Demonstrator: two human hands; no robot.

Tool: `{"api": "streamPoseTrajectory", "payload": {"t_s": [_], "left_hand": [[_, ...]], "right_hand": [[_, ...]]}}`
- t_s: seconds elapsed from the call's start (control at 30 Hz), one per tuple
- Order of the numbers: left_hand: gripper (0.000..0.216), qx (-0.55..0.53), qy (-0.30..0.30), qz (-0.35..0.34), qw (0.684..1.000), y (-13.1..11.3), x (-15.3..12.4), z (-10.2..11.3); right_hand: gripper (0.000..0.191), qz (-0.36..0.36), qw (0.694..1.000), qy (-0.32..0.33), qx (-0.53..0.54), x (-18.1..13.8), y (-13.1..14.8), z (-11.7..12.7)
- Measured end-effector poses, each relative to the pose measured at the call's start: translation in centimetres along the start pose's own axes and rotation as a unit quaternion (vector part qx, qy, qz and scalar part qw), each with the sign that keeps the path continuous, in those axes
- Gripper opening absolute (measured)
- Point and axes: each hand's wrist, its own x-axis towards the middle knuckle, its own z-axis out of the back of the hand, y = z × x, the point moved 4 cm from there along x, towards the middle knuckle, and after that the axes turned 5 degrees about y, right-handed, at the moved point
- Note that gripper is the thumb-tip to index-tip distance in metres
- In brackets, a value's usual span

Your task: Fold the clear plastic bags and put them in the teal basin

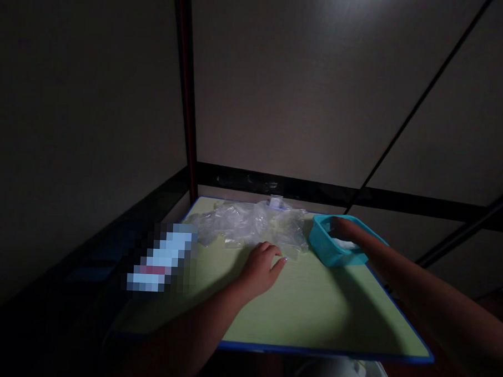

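My left hand (262, 265) rests on the green mat (304, 307), fingers curled loosely with nothing visible in them, just in front of a heap of clear plastic bags (250, 224). My right hand (345, 230) reaches into a teal plastic tub (327, 250) at the mat's far right. Its fingers are inside the tub, hidden by the wall. Something white lies in the tub under that hand.
The mat has a blue border and sits on a dark table. A blurred-out flat object (160, 258) lies at the mat's left edge. A dark red post (189, 97) and grey wall panels stand behind. The scene is dim.
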Motion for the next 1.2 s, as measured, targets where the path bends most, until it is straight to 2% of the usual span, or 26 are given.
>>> {"api": "streamPoseTrajectory", "payload": {"t_s": [0.07,0.13,0.17,0.23,0.3,0.37,0.43,0.53,0.6,0.7,0.8,0.93,1.07,1.2], "left_hand": [[0.025,0.179,-0.031,-0.013,0.983,-0.2,0.0,1.2],[0.039,0.293,-0.065,0.041,0.953,0.7,0.3,2.6],[0.046,0.330,-0.079,0.075,0.938,1.3,0.6,3.3],[0.057,0.372,-0.092,0.135,0.914,3.0,1.4,4.6],[0.062,0.390,-0.098,0.182,0.897,4.7,2.2,5.7],[0.063,0.397,-0.099,0.211,0.888,6.1,2.9,6.5],[0.063,0.398,-0.090,0.230,0.884,7.3,3.5,7.0],[0.062,0.392,-0.080,0.247,0.883,8.5,3.9,7.3],[0.062,0.388,-0.075,0.251,0.884,9.0,4.0,7.3],[0.062,0.389,-0.058,0.255,0.883,9.5,4.0,7.3],[0.058,0.393,-0.040,0.256,0.882,9.7,4.0,7.3],[0.055,0.392,-0.017,0.257,0.883,9.4,4.0,7.1],[0.055,0.382,0.013,0.245,0.891,8.4,3.0,6.3],[0.055,0.375,0.037,0.227,0.898,7.1,0.7,5.2]], "right_hand": [[0.022,-0.005,0.999,-0.021,-0.035,0.1,0.7,1.1],[0.027,0.027,0.992,-0.087,-0.087,-0.8,2.4,2.3],[0.029,0.063,0.981,-0.139,-0.119,-1.7,3.7,2.7],[0.030,0.164,0.941,-0.243,-0.172,-3.9,7.0,2.9],[0.030,0.262,0.910,-0.273,-0.169,-5.9,10.3,1.5],[0.033,0.333,0.900,-0.241,-0.146,-6.8,13.0,-1.0],[0.039,0.353,0.908,-0.185,-0.128,-6.4,14.7,-4.3],[0.053,0.280,0.948,-0.068,-0.132,-3.8,15.4,-9.5],[0.062,0.236,0.962,-0.033,-0.136,-1.9,15.0,-12.3],[0.070,0.173,0.975,0.004,-0.138,0.4,14.0,-15.1],[0.074,0.133,0.980,0.043,-0.142,1.8,13.3,-16.7],[0.070,0.142,0.974,0.081,-0.157,2.0,13.3,-17.7],[0.063,0.178,0.964,0.102,-0.171,0.4,13.1,-18.0],[0.056,0.222,0.953,0.109,-0.175,-2.6,12.1,-18.0]]}}
